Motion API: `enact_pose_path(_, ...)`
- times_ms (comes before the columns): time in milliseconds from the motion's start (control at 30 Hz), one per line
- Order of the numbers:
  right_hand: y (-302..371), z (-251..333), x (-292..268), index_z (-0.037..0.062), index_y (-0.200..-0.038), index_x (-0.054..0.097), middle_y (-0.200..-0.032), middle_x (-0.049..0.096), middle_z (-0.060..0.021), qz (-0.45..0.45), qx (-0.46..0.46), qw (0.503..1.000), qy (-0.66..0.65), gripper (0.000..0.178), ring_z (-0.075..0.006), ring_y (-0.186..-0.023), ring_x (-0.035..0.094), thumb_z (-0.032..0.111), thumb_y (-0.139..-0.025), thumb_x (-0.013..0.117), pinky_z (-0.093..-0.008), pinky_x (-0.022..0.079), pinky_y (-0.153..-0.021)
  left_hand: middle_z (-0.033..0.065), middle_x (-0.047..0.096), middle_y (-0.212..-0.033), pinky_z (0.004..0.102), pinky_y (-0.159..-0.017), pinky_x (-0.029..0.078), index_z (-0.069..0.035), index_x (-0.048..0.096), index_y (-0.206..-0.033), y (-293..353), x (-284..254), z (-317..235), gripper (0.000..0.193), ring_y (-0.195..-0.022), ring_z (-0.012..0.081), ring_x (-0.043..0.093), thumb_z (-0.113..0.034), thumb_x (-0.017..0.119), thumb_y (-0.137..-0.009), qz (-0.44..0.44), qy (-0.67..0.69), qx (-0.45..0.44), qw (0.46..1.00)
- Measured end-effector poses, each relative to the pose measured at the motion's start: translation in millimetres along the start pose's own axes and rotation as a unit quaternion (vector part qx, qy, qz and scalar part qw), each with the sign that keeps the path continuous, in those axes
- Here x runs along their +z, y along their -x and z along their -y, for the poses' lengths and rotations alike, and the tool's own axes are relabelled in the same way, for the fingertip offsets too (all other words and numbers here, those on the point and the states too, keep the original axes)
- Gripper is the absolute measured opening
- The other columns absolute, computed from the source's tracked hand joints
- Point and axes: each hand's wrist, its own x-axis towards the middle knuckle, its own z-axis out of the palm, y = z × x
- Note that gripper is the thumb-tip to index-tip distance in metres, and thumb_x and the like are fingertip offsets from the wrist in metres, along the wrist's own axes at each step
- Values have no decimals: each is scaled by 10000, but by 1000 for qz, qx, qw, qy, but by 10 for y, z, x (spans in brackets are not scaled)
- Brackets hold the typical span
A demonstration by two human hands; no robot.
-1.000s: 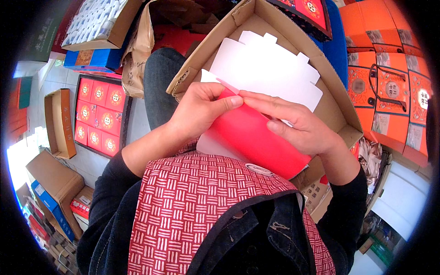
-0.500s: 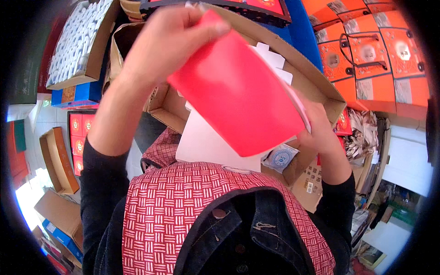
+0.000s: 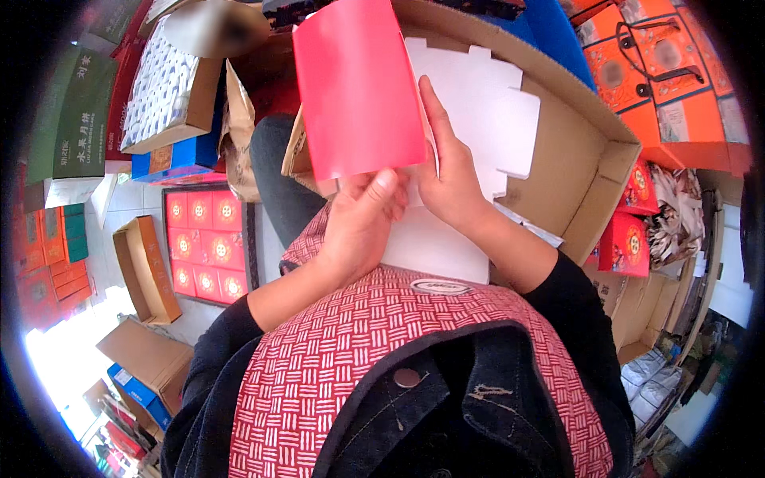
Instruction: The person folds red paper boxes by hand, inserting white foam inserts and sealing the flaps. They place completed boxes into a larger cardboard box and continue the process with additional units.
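Observation:
A red paper box (image 3: 362, 88), plain and glossy, stands tilted up in front of me over a shallow cardboard tray. My left hand (image 3: 358, 227) is at its near end, thumb and curled fingers against the lower edge. Along the box's right side lies my right hand (image 3: 454, 171), fingers stretched up the side and thumb toward the near corner; it steadies the box. Beneath, flat white carton blanks (image 3: 486, 103) lie in the cardboard tray (image 3: 578, 151), and another white sheet (image 3: 434, 247) reaches to my apron. The box's underside is hidden.
At the left are a carton of white packets (image 3: 171, 84), a framed set of red boxes (image 3: 205, 243) and an upright cardboard box (image 3: 147, 271). Orange gift boxes (image 3: 661, 88) are stacked at the far right. Crumpled brown paper (image 3: 677, 211) lies below them.
My left hand has come down from the box's far end to its near edge. The box has turned more upright and shifted left and away from me. My right hand has moved left with it.

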Motion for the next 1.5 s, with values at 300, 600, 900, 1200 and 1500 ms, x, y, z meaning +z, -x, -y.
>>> enact_pose_path(300,156,-164,58,-11,-1462,196,-1386,444,-180,86,92,910,-395,663,-239,-1314,381,81,-888,516,-326,316,-1060,59,526,-1218,393,-988,391,-64,435,-1276,-62,67,-20,375,-1115,202,506,-160,552,-933,-87,18,61,994)
enact_pose_path(600,20,-58,221,-14,-1367,418,-1298,530,-106,-32,185,924,-332,462,-143,-1171,501,241,-987,476,-275,390,-997,117,478,-1309,406,-1055,355,-30,379,-1323,-119,43,37,441,-1213,234,456,-132,546,-928,-63,18,69,995)
enact_pose_path(900,19,-99,335,-43,-1319,470,-1169,608,-135,-110,165,923,-328,438,-122,-1033,553,244,-989,460,-250,432,-907,107,500,-1288,385,-1049,363,-37,382,-1322,-111,50,48,435,-1182,222,479,-132,549,-932,-88,60,27,994)
enact_pose_path(1200,31,-106,360,-73,-1338,420,-1217,575,-150,-105,198,905,-363,490,-159,-1105,528,290,-1014,368,-275,398,-961,90,504,-1276,362,-1022,376,-52,388,-1329,-113,94,45,447,-1171,210,484,-64,562,-917,-80,-1,39,996)
enact_pose_path(1500,25,-64,368,-79,-1343,406,-1248,554,-174,-77,203,907,-362,513,-182,-1147,507,312,-1017,344,-277,371,-992,100,519,-1252,353,-1004,393,-40,407,-1314,-93,94,69,435,-1146,215,501,-57,569,-910,-79,6,16,997)
